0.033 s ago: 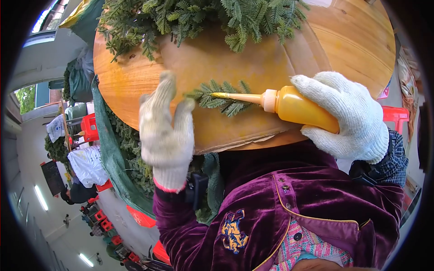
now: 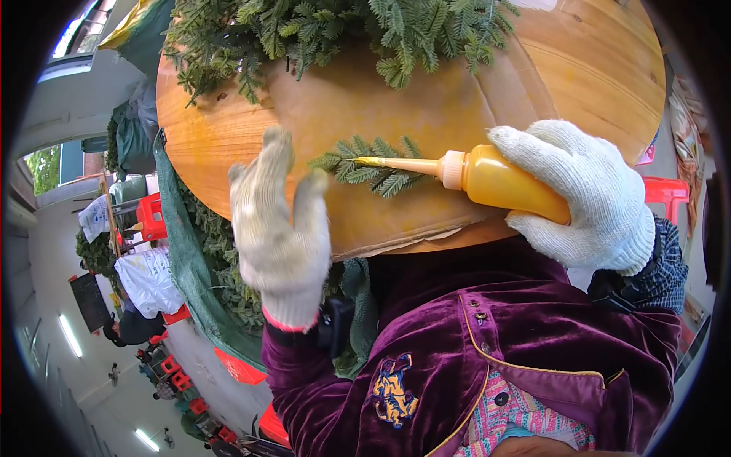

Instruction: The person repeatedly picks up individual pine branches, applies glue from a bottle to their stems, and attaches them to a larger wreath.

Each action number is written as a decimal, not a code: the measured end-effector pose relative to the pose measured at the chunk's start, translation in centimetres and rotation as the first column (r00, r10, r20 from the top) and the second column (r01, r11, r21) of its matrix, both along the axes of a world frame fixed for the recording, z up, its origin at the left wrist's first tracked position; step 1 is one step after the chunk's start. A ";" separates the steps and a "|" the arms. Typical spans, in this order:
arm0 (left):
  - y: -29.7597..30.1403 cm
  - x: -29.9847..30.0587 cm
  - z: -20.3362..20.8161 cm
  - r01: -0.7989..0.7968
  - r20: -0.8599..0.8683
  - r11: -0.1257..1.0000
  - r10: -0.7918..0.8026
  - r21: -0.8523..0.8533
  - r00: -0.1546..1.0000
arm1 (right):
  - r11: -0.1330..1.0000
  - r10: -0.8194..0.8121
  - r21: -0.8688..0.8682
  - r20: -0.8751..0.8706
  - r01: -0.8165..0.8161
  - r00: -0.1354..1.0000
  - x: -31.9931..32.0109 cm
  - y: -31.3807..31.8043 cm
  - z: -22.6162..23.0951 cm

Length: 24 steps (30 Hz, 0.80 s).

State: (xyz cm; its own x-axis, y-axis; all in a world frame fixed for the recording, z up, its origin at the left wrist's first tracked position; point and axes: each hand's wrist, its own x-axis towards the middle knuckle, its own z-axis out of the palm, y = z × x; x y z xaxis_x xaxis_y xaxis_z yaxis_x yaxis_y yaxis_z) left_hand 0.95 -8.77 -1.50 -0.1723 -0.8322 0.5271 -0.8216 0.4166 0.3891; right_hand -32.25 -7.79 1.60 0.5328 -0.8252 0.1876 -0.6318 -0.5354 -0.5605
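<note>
A small green fir sprig point(image 2: 391, 183) lies on a brown cardboard sheet point(image 2: 426, 99) on the round wooden table. My right hand point(image 2: 582, 190), in a white knit glove, grips a squeeze bottle point(image 2: 510, 183) of yellow-orange contents. Its long narrow nozzle points left and overlaps the sprig; whether the tip touches it I cannot tell. My left hand point(image 2: 278, 221), in a worn white glove, is raised just left of the sprig. Its thumb and fingers are apart with nothing between them, and the thumb is close to the sprig's left end.
A pile of fir branches point(image 2: 335, 30) covers the far part of the wooden table point(image 2: 601, 61). A green sack point(image 2: 194, 259) holding more branches stands at the left. Red stools point(image 2: 666, 194) are on both sides, and a white bag point(image 2: 148, 278) sits farther left.
My left hand has shifted slightly down and away from the sprig's left end, which now shows more clearly. The bottle and my right hand have hardly moved.
</note>
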 end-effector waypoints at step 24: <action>0.9 -3.1 -1.0 -0.054 0.114 0.987 0.037 0.153 0.993 | 0.998 0.037 -0.036 -0.381 -0.055 0.924 1.1 0.3 5.5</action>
